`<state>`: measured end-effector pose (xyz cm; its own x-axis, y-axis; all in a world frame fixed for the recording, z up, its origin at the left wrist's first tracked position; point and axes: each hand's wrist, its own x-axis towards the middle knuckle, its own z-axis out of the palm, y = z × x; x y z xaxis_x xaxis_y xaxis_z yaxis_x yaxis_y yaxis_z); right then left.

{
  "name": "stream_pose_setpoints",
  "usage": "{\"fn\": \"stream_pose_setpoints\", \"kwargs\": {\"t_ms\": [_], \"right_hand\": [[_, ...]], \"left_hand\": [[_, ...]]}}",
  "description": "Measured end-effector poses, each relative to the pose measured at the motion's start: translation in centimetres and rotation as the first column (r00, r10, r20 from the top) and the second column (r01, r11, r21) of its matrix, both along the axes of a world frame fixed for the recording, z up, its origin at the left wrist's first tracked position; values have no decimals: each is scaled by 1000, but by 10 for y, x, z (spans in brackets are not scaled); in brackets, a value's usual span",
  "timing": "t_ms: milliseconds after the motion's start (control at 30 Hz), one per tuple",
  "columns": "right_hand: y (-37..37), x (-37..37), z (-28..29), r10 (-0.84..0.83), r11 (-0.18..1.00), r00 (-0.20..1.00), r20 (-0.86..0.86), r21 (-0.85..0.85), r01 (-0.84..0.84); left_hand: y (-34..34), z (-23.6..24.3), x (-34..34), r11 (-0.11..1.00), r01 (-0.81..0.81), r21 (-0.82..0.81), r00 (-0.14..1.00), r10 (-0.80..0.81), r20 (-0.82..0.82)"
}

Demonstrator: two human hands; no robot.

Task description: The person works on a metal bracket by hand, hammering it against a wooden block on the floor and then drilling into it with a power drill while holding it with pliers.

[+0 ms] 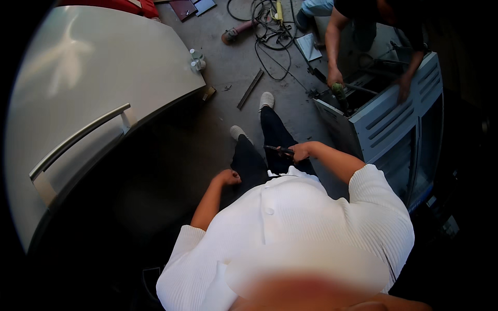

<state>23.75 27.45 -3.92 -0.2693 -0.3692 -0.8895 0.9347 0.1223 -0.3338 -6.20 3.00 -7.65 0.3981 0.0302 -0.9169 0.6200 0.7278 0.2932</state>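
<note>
My right hand (300,151) is closed round dark pliers (279,150), held in front of my right thigh with the tip toward the left. Beside my left thigh hangs my left hand (229,178), its fingers curled in; whatever they may hold is hidden. Neither hand touches the machines around me. At the upper right a co-worker's hand (334,76) grips a green tool (339,95) at the opening of a glass-doored cabinet (386,122). That person's other hand (403,87) rests on its pale slotted panel.
A big pale metal door (114,57) with a bar handle (78,137) fills the left. A metal strip (250,89) lies on the floor ahead. Beyond it are tangled cables (272,31) and an angle grinder (236,33). Small bottles (197,59) stand by the door's far corner.
</note>
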Motion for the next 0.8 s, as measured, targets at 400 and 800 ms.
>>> {"fn": "stream_pose_setpoints", "kwargs": {"t_ms": [400,800], "right_hand": [[-22,-22,27,-531,750,823,202,-340,567],[104,-131,-268,-177,441,889,-422,774,455]], "left_hand": [[-49,-14,-31,951,56,-304,920,69,386],[127,-327,-23,777,34,629,961,147,-234]]}}
